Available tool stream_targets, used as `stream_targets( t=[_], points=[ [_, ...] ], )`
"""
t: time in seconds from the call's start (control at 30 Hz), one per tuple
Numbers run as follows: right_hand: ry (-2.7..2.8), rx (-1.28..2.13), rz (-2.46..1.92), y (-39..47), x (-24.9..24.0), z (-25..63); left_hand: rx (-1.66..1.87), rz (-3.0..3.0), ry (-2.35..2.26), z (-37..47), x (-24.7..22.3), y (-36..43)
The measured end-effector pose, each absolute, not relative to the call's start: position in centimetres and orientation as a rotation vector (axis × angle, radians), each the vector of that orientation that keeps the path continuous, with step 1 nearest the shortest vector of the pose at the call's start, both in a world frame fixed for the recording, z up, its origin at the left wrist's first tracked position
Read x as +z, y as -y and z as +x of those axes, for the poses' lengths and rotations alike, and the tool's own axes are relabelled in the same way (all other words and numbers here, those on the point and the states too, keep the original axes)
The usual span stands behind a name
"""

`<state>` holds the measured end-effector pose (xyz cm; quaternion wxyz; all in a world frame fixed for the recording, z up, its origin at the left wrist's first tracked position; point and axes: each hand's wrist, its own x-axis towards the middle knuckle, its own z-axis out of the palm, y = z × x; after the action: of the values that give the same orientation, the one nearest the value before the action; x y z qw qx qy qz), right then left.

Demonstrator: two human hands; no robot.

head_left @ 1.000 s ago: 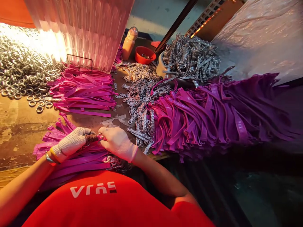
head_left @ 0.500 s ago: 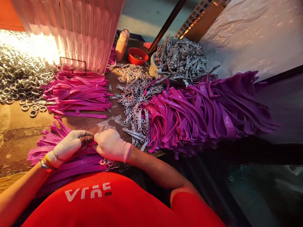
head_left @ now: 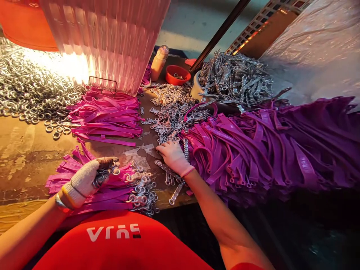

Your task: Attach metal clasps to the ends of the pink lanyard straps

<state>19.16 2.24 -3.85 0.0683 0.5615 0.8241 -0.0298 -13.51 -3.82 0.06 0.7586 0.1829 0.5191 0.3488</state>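
Observation:
My left hand [head_left: 86, 182], in a white dotted glove with dark fingertips, is closed around several metal rings [head_left: 114, 170] just above a bundle of purple straps [head_left: 104, 200]. Silvery figure-eight links and rings [head_left: 143, 191] sit at the right ends of those straps. My right hand [head_left: 173, 155], in a plain pale glove, lies at the near edge of a heap of metal links [head_left: 168, 123]. Its fingers are bent together and point down into the links; whatever is between their tips is hidden.
A second stack of purple straps [head_left: 109, 114] lies farther back, beside a heap of loose rings [head_left: 30, 90]. At right, a thick pile of purple straps [head_left: 239, 146] hangs over the edge. Behind stand a red bowl [head_left: 177, 75], a bottle [head_left: 159, 63] and a heaped tub [head_left: 197, 88].
My right hand has left my left hand and moved right to the loose links. My left hand shows rings in its fingers. The view has shifted, so the table appears farther right.

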Motion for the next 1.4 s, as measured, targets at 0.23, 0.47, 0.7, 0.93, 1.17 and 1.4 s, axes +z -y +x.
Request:
stream_targets(
  t=[0.23, 0.47, 0.7, 0.93, 1.17, 1.4],
  points=[
    [-2.751, -0.626, 1.999, 1.3, -1.8, 13.7, 0.788, 0.588, -1.168, -13.0, 0.2, 5.0],
    [-2.755, -1.857, 2.037, 6.6, 0.2, 5.0, 0.972, 0.660, -1.105, -11.3, 1.7, 6.0],
    [-2.668, -1.935, 2.413, 7.3, 0.5, 3.8, 1.059, 0.536, -1.053, -13.1, 0.0, 5.9],
    [-3.016, -1.661, 2.221, 7.4, 0.4, 4.1, 0.623, 0.532, -0.880, -13.4, -1.4, 6.2],
    [-3.373, -0.763, 1.834, 7.7, 0.4, 3.9, 0.653, 0.614, -0.839, -13.9, -1.8, 6.7],
    [-3.091, -0.912, 1.997, 8.0, 2.4, 4.5, 0.752, 1.075, -1.073, -14.0, 0.8, 6.8]
  ],
)
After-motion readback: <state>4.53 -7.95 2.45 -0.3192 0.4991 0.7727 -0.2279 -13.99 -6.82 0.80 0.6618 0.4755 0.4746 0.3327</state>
